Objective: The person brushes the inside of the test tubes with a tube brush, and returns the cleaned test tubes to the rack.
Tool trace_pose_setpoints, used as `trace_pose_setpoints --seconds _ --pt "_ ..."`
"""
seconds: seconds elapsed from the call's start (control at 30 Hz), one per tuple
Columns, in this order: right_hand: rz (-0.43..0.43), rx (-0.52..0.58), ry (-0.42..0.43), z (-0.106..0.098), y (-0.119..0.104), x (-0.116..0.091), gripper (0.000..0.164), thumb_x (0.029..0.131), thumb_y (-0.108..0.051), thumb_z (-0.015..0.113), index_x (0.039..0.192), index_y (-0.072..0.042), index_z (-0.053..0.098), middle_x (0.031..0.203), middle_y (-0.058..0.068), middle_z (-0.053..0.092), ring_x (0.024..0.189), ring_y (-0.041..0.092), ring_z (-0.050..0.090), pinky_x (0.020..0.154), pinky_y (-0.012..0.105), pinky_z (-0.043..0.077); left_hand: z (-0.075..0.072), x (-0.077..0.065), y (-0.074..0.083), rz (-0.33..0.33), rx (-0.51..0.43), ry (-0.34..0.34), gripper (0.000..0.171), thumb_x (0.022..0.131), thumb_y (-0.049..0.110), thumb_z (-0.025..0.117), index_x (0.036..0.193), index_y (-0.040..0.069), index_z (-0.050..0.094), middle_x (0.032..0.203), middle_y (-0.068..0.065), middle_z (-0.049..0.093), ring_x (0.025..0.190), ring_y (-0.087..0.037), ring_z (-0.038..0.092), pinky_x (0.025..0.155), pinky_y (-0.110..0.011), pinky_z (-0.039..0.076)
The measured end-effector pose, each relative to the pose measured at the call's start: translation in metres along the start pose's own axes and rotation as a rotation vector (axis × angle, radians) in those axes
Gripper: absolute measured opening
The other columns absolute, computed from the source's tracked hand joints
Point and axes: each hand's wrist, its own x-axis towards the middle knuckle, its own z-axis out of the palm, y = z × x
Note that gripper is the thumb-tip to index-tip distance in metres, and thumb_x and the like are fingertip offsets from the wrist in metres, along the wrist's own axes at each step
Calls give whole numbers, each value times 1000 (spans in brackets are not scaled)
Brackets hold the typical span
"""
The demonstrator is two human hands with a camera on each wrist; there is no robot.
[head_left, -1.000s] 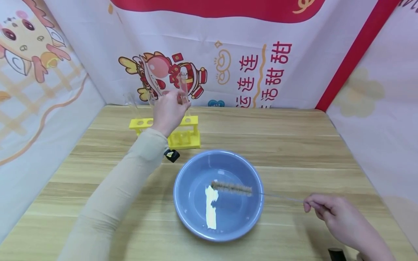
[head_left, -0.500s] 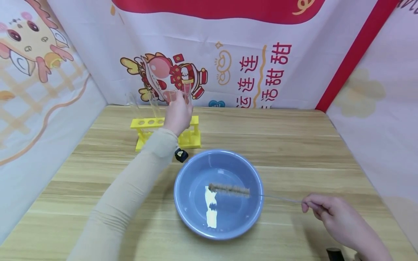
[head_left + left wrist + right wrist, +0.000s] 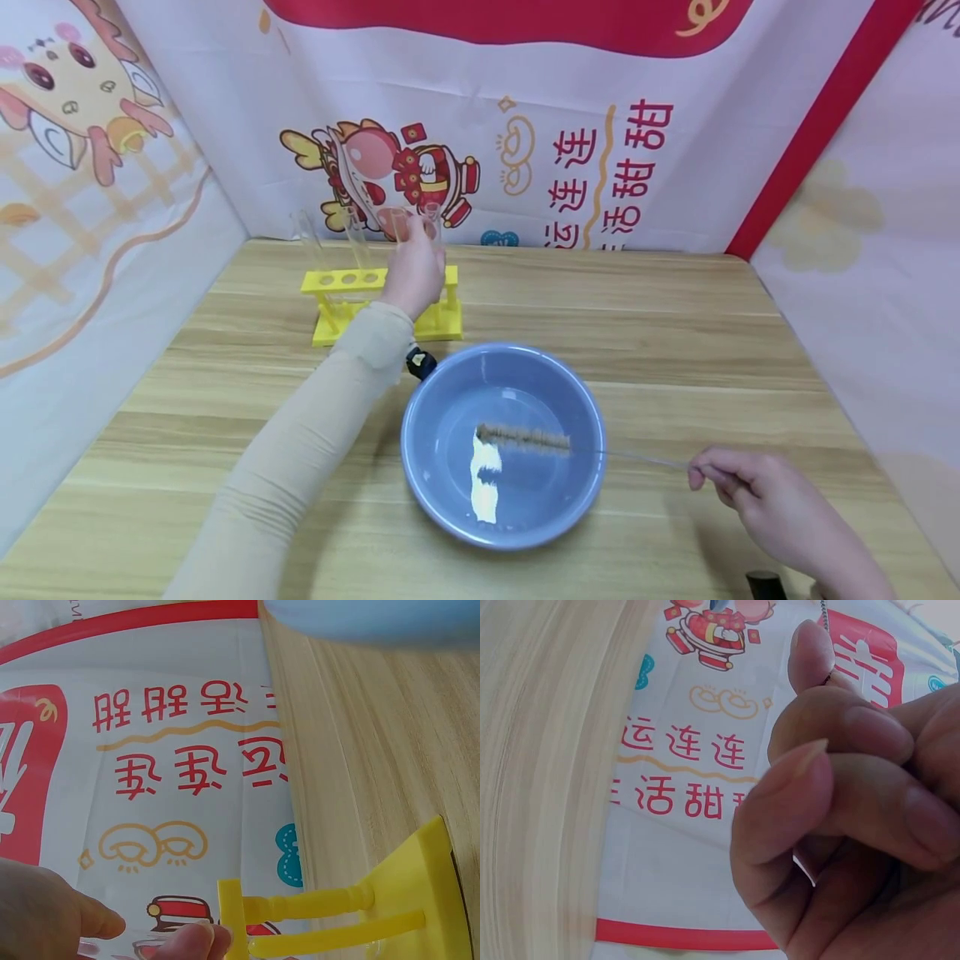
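Note:
My left hand (image 3: pixel 414 265) reaches over the yellow test tube rack (image 3: pixel 341 283) at the back of the table and pinches a clear glass test tube (image 3: pixel 432 218) standing at the rack's right end. In the left wrist view my fingertips (image 3: pixel 196 939) sit beside the yellow rack (image 3: pixel 405 900). My right hand (image 3: pixel 757 496) at the front right grips the thin wire handle (image 3: pixel 637 457) of a test tube brush. Its brown bristle head (image 3: pixel 522 437) lies inside the blue basin (image 3: pixel 442 400). The right wrist view shows my fingers (image 3: pixel 840 795) curled round the wire.
Other clear tubes (image 3: pixel 354 237) stand in the rack's left holes. A white reflection or strip (image 3: pixel 483 479) shows in the basin bottom. Printed cloth walls (image 3: pixel 525 125) close in the wooden table (image 3: pixel 675 333) at back and sides. A dark object (image 3: pixel 765 583) sits at the front right edge.
My left hand has lowered the test tube toward the rack's right end and shifted slightly right. The right hand and brush have barely moved.

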Motion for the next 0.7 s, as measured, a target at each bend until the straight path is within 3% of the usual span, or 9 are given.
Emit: trace_pose_setpoints --seconds 0.37,0.7 --pt "16 -2 -9 0 -2 1 50 85 21 58 89 -28 64 67 -20 43 58 -2 40 44 19 34 -1 -1 1 -18 -30 -14 64 105 26 47 156 23 8 83 -10 61 58 -25 63 51 -32 54" --pt "6 -5 -14 1 -4 3 49 85 20 59 89 -28 64 65 -19 39 56 -2 38 43 19 34 -26 -16 11 129 -12 1 90 102 26 54 156 26 -18 71 -11 60 51 -25 61 50 -34 53"
